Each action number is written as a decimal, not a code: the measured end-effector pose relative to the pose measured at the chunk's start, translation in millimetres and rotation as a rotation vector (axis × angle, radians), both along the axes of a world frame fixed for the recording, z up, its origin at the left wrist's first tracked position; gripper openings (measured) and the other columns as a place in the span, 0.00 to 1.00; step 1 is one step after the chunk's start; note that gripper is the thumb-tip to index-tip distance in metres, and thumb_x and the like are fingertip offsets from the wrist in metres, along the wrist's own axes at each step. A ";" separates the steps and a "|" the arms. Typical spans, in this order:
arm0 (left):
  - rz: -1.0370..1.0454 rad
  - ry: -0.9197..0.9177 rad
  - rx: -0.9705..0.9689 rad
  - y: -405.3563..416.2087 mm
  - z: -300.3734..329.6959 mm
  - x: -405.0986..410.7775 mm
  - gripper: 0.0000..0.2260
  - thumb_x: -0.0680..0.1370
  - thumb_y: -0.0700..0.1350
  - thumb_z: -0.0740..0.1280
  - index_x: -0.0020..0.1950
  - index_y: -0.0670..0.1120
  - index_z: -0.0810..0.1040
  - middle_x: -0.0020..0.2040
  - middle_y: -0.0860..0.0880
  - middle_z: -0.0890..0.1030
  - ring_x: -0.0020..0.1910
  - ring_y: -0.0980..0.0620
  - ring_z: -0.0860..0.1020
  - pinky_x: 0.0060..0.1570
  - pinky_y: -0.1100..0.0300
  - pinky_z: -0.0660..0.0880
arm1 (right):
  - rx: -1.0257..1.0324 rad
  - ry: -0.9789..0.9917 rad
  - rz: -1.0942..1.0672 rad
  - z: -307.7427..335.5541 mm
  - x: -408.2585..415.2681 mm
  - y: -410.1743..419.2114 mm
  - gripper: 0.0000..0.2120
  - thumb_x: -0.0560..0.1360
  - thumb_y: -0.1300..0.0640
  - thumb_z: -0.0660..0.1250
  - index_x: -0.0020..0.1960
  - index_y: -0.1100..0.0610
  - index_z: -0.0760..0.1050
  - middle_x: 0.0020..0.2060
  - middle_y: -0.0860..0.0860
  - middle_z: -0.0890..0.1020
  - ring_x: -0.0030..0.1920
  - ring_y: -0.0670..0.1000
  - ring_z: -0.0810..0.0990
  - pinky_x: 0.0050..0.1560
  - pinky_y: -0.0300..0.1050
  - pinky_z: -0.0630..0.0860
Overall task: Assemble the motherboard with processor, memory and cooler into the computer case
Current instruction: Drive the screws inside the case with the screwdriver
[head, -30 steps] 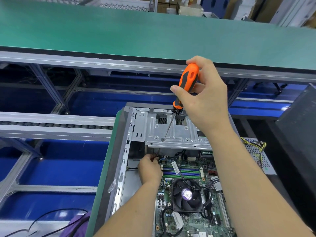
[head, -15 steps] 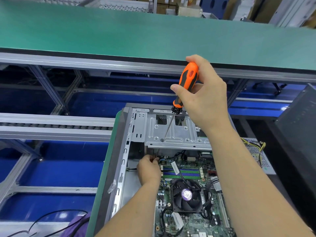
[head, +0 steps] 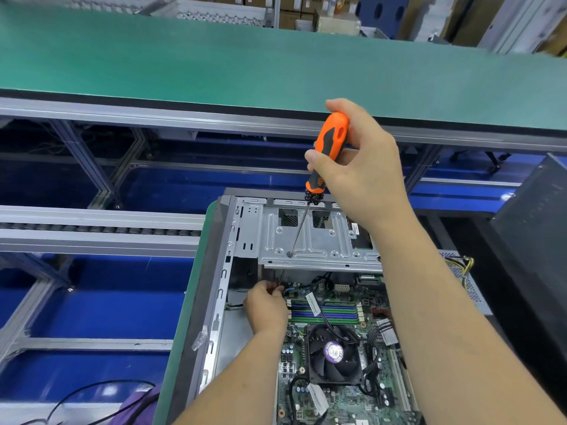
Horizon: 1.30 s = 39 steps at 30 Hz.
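Overhead, the right hand [head: 365,167] grips an orange-and-black screwdriver [head: 329,151], its shaft vanishing through the grey metal drive bracket [head: 319,240]; the left hand [head: 267,305], fingertips hidden, pinches something unclear beside the green motherboard [head: 337,348] inside the open grey computer case [head: 214,302].

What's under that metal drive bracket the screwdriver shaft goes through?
Below the drive bracket, the shaft reappears by the left hand, at the motherboard corner. Its tip and any screw are hidden by the fingers.

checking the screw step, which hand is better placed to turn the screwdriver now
Right. The right hand grips the screwdriver handle, its shaft passing down through the drive bracket. The left hand is busy low at the motherboard corner.
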<state>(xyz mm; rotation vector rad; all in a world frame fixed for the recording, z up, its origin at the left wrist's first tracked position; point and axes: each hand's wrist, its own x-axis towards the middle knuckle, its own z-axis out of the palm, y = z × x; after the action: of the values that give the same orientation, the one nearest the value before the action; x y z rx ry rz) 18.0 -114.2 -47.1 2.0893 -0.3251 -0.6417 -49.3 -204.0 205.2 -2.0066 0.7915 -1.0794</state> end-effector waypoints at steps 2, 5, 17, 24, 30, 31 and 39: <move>0.004 0.010 -0.009 0.2 -0.3 -0.5 0.05 0.78 0.36 0.68 0.47 0.43 0.83 0.38 0.52 0.82 0.34 0.58 0.75 0.31 0.67 0.68 | 0.009 -0.005 0.008 1.0 0.0 -1.0 0.27 0.75 0.59 0.74 0.72 0.51 0.70 0.48 0.49 0.81 0.51 0.60 0.83 0.56 0.57 0.80; 0.001 0.010 -0.011 0.8 0.1 -1.0 0.05 0.78 0.36 0.68 0.47 0.44 0.83 0.36 0.54 0.79 0.33 0.60 0.74 0.29 0.69 0.66 | 0.022 0.017 0.044 2.1 -0.4 -2.4 0.30 0.75 0.60 0.74 0.74 0.50 0.68 0.56 0.50 0.81 0.55 0.58 0.83 0.59 0.55 0.79; -0.094 -0.090 0.050 5.1 4.6 -1.7 0.05 0.80 0.36 0.65 0.50 0.41 0.81 0.44 0.44 0.83 0.38 0.48 0.78 0.35 0.62 0.69 | 0.000 0.052 0.185 6.2 -5.7 -2.5 0.27 0.75 0.66 0.70 0.70 0.47 0.71 0.52 0.47 0.82 0.52 0.49 0.83 0.53 0.51 0.83; -0.109 -0.099 0.091 7.6 5.2 0.3 0.05 0.80 0.40 0.65 0.49 0.45 0.81 0.41 0.46 0.83 0.38 0.47 0.79 0.33 0.60 0.71 | -0.054 0.073 0.160 4.2 -5.0 -0.1 0.26 0.75 0.61 0.71 0.70 0.47 0.71 0.51 0.50 0.81 0.53 0.55 0.82 0.53 0.54 0.82; -0.109 -0.107 0.094 8.0 5.8 0.5 0.05 0.80 0.41 0.66 0.48 0.46 0.81 0.39 0.47 0.82 0.37 0.46 0.79 0.34 0.58 0.75 | -0.081 0.085 0.138 3.3 -4.2 1.2 0.27 0.75 0.61 0.71 0.72 0.49 0.70 0.54 0.48 0.80 0.55 0.53 0.82 0.57 0.53 0.80; -0.110 -0.111 0.096 8.0 5.6 0.3 0.05 0.80 0.41 0.66 0.48 0.46 0.81 0.40 0.47 0.82 0.37 0.46 0.79 0.34 0.59 0.74 | -0.086 0.087 0.135 3.2 -4.1 1.4 0.27 0.75 0.61 0.71 0.71 0.49 0.70 0.54 0.47 0.80 0.55 0.53 0.82 0.57 0.53 0.80; -0.122 -0.133 0.124 8.1 6.6 -0.2 0.05 0.81 0.43 0.65 0.52 0.44 0.80 0.41 0.47 0.81 0.39 0.45 0.79 0.33 0.59 0.70 | -0.114 0.098 0.142 -0.5 -2.6 4.4 0.25 0.75 0.60 0.71 0.69 0.48 0.70 0.53 0.46 0.79 0.53 0.55 0.82 0.54 0.55 0.81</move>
<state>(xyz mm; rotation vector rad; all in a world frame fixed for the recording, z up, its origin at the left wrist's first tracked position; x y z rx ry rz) 17.9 -106.1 -40.5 2.2492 -0.5030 -0.6085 -51.9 -199.7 204.7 -2.1899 0.6389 -0.9700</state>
